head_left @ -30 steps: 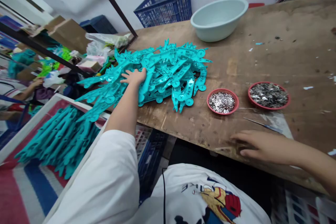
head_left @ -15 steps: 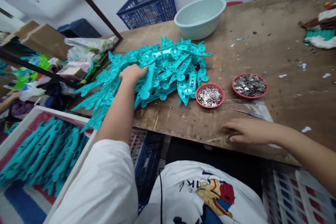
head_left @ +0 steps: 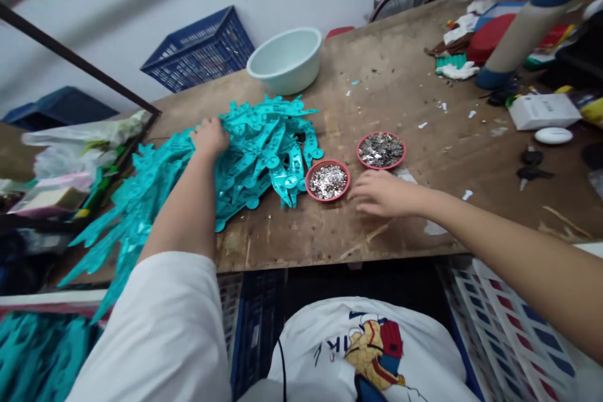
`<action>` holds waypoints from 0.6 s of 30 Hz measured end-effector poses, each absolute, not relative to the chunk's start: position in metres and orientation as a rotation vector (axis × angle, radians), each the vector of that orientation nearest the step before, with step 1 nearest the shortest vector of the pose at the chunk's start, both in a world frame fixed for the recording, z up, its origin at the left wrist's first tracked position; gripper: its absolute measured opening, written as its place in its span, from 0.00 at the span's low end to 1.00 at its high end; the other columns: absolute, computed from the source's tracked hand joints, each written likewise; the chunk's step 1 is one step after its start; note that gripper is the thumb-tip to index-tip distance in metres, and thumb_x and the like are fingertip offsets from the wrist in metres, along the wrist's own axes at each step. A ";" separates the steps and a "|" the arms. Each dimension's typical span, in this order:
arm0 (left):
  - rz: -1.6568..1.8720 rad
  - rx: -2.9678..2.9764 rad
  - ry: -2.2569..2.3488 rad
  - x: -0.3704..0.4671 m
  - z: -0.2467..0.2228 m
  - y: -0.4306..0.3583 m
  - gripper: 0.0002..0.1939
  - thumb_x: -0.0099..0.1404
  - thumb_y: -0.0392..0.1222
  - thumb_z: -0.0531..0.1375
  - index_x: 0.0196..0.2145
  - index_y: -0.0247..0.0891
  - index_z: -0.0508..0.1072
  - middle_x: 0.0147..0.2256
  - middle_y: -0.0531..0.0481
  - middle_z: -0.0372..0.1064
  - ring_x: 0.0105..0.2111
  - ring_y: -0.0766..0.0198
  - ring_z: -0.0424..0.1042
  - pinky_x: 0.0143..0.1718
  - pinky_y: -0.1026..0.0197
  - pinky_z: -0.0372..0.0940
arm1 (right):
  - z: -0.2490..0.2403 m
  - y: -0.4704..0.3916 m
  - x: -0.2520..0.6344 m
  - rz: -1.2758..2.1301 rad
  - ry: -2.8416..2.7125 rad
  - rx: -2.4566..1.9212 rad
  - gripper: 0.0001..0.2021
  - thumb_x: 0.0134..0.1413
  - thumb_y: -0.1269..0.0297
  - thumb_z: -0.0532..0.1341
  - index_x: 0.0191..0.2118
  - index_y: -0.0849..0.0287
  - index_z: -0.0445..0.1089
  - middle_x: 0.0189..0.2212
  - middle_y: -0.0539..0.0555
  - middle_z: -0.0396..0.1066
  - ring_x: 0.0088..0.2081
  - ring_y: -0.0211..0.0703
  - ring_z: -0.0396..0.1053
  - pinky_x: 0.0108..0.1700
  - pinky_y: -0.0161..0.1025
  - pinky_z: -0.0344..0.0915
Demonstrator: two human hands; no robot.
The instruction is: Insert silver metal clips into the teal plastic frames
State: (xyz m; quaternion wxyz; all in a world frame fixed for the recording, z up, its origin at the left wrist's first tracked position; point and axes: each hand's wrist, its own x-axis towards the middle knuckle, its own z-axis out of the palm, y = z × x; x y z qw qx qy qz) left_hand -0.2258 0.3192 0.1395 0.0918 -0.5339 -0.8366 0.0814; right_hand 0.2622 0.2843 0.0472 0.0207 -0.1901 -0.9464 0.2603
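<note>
A heap of shiny teal plastic parts (head_left: 264, 144), long and jagged with round discs, spreads over the left of the wooden table. My left hand (head_left: 210, 138) is on top of it, fingers bent over a part; its fingertips are partly hidden among the pieces. My right hand (head_left: 379, 193) is low over the table, palm down, fingers stretched forward and slightly apart, with nothing visible in them. Just left of its fingertips stands a red bowl of small shiny metal pieces (head_left: 328, 181). Beyond it is a second red bowl with darker metal clips (head_left: 381, 151). The thin tool is out of sight.
A pale green basin (head_left: 285, 63) and a blue crate (head_left: 200, 50) stand at the back. Keys (head_left: 532, 166), a white box (head_left: 544, 111) and gloves (head_left: 456, 68) lie at the right. More teal parts (head_left: 42, 352) fill a bin at lower left.
The view has turned to the right, bringing in the table's right side. My right hand has moved forward toward the red bowls, over where the thin tool lay. My left hand stays on the heap.
</note>
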 end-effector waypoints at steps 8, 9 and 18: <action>-0.100 -1.540 -2.321 -0.114 0.183 0.213 0.41 0.77 0.60 0.43 0.84 0.57 0.59 0.74 0.44 0.69 0.76 0.35 0.69 0.76 0.30 0.68 | 0.080 0.279 0.290 0.934 -2.410 -0.809 0.22 0.77 0.45 0.70 0.64 0.55 0.80 0.53 0.60 0.85 0.64 0.60 0.74 0.71 0.56 0.67; -0.081 -1.628 -2.339 -0.098 0.177 0.184 0.41 0.78 0.66 0.42 0.85 0.71 0.53 0.73 0.49 0.70 0.76 0.34 0.70 0.74 0.29 0.70 | 0.085 0.277 0.291 0.943 -2.366 -0.844 0.23 0.78 0.44 0.70 0.64 0.55 0.80 0.52 0.60 0.85 0.64 0.59 0.75 0.71 0.56 0.67; 0.559 -2.044 -2.435 -0.038 -0.002 0.024 0.55 0.73 0.45 0.59 0.88 0.56 0.35 0.66 0.32 0.80 0.61 0.31 0.84 0.59 0.30 0.80 | 0.122 0.311 0.290 0.645 -1.958 -1.226 0.20 0.86 0.55 0.58 0.54 0.67 0.82 0.47 0.60 0.85 0.51 0.50 0.80 0.62 0.49 0.75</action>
